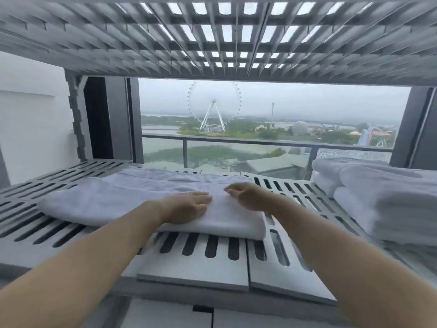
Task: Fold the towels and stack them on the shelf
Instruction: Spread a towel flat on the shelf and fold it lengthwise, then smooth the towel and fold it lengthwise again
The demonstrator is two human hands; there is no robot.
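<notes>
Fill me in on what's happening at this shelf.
A folded white towel lies on the slatted grey shelf in front of a person. The left hand rests flat on it. The right hand is at its right end, fingers loosely curled, gripping nothing. A stack of folded towels sits at the shelf's right side.

folded towel (118, 200): no tag, brand or lettering can be read
towel stack (390, 209): no label can be read
shelf (201, 268): no number, brand or sign legible on the grey slats
window (295, 107): the far buildings outside are too small and blurred for any sign to be read
</notes>
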